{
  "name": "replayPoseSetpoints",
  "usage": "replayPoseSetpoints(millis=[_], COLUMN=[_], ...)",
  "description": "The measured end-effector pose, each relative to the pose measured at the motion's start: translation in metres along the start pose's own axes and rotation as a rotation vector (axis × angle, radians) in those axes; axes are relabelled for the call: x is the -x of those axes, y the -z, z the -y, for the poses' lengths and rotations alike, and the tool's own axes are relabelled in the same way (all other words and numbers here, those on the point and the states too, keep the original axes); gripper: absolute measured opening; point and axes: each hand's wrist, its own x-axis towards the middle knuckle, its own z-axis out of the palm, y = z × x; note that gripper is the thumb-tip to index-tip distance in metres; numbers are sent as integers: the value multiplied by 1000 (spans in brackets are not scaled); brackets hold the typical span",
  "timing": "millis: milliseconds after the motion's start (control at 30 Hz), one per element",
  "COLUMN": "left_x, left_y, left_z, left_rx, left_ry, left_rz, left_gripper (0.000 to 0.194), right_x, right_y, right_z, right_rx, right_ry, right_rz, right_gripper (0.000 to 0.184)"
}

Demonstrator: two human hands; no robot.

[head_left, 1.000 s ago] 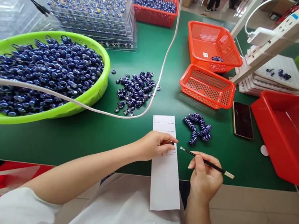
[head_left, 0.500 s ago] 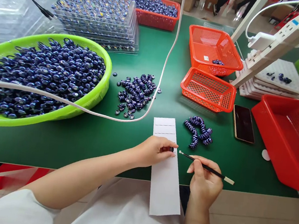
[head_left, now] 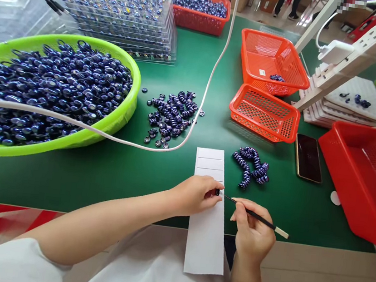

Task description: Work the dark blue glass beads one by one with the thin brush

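Between thumb and fingers, my left hand (head_left: 198, 195) pinches a small dark shiny piece (head_left: 217, 191) over a white paper strip (head_left: 205, 239) with ruled lines. My right hand (head_left: 255, 231) is closed round a thin black stick with pale ends (head_left: 260, 219), held like a pen. Its tip meets the small piece at my left fingertips. Beyond my right hand, curved rows of dark blue shiny pieces (head_left: 245, 173) lie on the green table (head_left: 166, 179). A loose heap of similar pieces (head_left: 172, 116) lies further left.
A green basket (head_left: 134, 93) full of dark looped pieces stands left, a white cable (head_left: 139, 145) crossing it. Behind are stacked clear trays (head_left: 120, 23) and a red basket (head_left: 202, 21). Orange baskets (head_left: 265, 114), a phone (head_left: 308, 158) and a red bin (head_left: 345, 197) stand right.
My right hand has moved slightly left, bringing the stick's tip from just beside the small piece to touch it. My left hand keeps its pinch. The view has shifted a little.
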Motion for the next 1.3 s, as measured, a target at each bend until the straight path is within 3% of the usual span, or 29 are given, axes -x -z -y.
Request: replayPoseSetpoints(millis=[1067, 1300], left_x=[1, 0], left_y=[-2, 0], left_z=[4, 2], left_rx=[-21, 1], left_ry=[-32, -10], left_rz=[-9, -1], left_gripper=[24, 21], right_x=[0, -3], right_y=[4, 7], right_z=[-2, -6], right_rx=[189, 16], right_ry=[-18, 64], right_rz=[63, 235], right_gripper=[13, 7])
